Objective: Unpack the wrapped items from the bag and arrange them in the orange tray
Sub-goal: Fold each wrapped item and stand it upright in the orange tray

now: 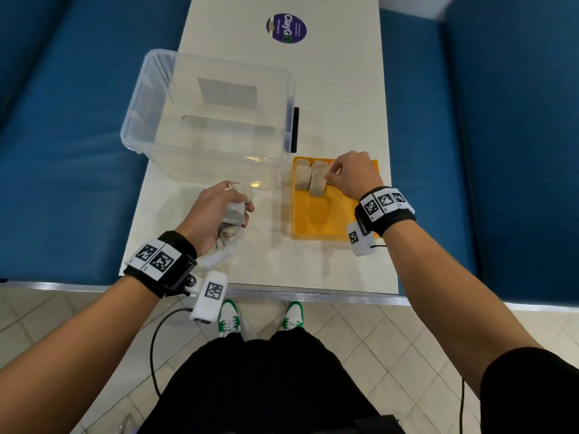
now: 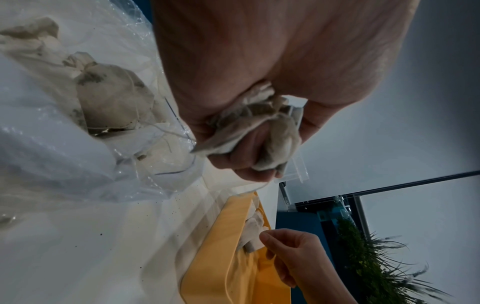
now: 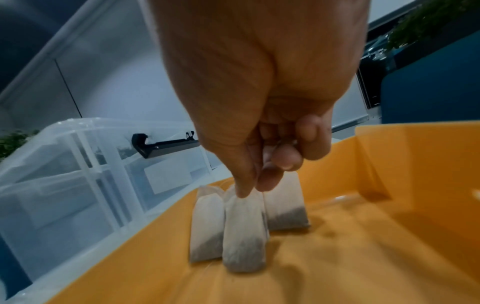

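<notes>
Small beige wrapped pouches are the items. Three of them stand side by side at the far left of the orange tray (image 1: 319, 217) (image 3: 363, 246). My right hand (image 1: 329, 178) (image 3: 253, 187) is over them, with thumb and forefinger pinching the top of the middle pouch (image 3: 244, 236). My left hand (image 1: 241, 205) (image 2: 249, 144) grips a bunch of several pouches (image 1: 235, 209) (image 2: 283, 139) just above the crumpled clear plastic bag (image 1: 216, 258) (image 2: 64, 144). More pouches (image 2: 114, 100) lie inside that bag.
A large clear plastic box (image 1: 206, 120) (image 3: 64, 185) with a black latch stands behind the bag, left of the tray. A purple round sticker (image 1: 286, 28) is on the far table. Blue bench seats flank the white table (image 1: 344, 89). The tray's near half is bare.
</notes>
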Tool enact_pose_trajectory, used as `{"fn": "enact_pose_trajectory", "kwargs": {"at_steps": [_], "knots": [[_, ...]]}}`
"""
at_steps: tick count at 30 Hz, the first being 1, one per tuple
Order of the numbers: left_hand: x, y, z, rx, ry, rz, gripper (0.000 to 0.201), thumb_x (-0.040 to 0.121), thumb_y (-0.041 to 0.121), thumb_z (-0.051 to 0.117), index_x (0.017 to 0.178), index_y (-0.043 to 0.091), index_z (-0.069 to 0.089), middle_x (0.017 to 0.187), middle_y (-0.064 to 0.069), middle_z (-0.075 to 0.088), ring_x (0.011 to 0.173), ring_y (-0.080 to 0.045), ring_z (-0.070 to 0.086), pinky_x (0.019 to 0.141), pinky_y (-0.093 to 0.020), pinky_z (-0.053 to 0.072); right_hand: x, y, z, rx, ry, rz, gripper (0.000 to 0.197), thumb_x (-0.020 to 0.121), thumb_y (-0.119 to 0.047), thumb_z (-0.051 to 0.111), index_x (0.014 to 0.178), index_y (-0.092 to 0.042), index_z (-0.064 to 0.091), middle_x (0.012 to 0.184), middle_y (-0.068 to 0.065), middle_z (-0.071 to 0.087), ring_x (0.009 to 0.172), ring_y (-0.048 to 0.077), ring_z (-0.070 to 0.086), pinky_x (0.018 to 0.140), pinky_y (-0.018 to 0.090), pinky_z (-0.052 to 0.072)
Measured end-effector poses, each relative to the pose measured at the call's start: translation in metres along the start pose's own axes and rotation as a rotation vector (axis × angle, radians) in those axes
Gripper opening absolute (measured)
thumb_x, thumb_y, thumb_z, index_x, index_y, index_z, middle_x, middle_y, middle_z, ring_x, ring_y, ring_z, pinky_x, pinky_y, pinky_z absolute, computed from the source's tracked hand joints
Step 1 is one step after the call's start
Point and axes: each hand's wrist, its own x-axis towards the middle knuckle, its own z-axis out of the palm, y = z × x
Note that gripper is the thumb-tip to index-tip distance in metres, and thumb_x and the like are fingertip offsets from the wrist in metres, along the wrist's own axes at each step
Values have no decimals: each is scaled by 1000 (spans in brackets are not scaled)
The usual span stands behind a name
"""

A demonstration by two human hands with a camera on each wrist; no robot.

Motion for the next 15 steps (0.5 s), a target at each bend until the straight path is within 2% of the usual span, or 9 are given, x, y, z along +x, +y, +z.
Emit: {"fn": "enact_pose_trajectory", "kwargs": {"at_steps": [6, 10, 13, 15], "knots": [[-2, 1, -2, -5, 7, -7, 8, 96, 5, 56, 104, 7, 57, 83, -15, 62, 61, -26, 54, 44, -25, 20, 7, -4, 16, -14, 9, 78, 22, 95, -34, 70, 103, -14, 74, 111, 11, 64, 85, 21, 66, 75, 28, 56], [-4, 4, -5, -12, 19, 3, 8, 97, 4, 55, 104, 6, 58, 83, -15, 61, 60, -27, 55, 38, -21, 30, 9, -7, 19, -14, 20, 111, 25, 96, -34, 69, 106, -11, 72, 109, 9, 62, 87, 20, 62, 74, 27, 53], [-4, 4, -7, -16, 22, 4, 9, 97, 3, 55, 105, 7, 57, 81, -14, 61, 58, -27, 55, 40, -22, 25, 10, -9, 19, -8, -24, 118, 21, 97, -31, 68, 99, -11, 72, 98, 10, 68, 86, 24, 69, 76, 33, 62], [-3, 4, -8, -19, 18, 9, 9, 97, 4, 55, 105, 7, 57, 82, -14, 61, 59, -28, 56, 40, -22, 24, 9, -10, 17, 11, -39, 134, 17, 97, -26, 67, 94, -10, 72, 92, 12, 69, 84, 26, 70, 74, 38, 64]]}}
